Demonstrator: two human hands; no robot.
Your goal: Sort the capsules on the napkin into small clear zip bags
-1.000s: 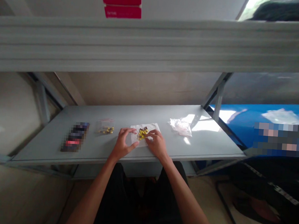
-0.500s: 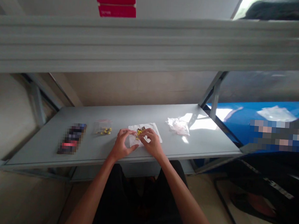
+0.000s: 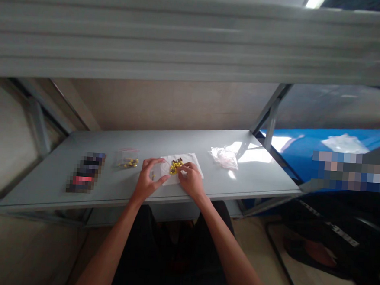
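Note:
Small yellow and dark brown pieces [image 3: 176,166] lie in a pile on a white sheet [image 3: 195,160] on the grey shelf. My left hand [image 3: 145,180] curves its thumb and fingers around a small clear plastic bag [image 3: 164,168], holding it at the left of the pile. A little yellow shows inside the bag, near the palm. At the pile's right side is my right hand [image 3: 190,180], fingers pinched together at the edge of the pieces. Whatever is between those fingertips is too small to make out.
A clear zip bag [image 3: 127,159] with yellow and dark pieces lies left of my hands, beyond it a pixelated dark object [image 3: 87,172]. Crumpled clear plastic bags [image 3: 224,158] lie right. A thick grey shelf edge [image 3: 197,43] crosses overhead. A blue table [image 3: 294,141] stands at right.
My right hand has drawn back slightly from the left one, and more of the pile shows. The left hand has moved a little left with the bag. The view has shifted slightly.

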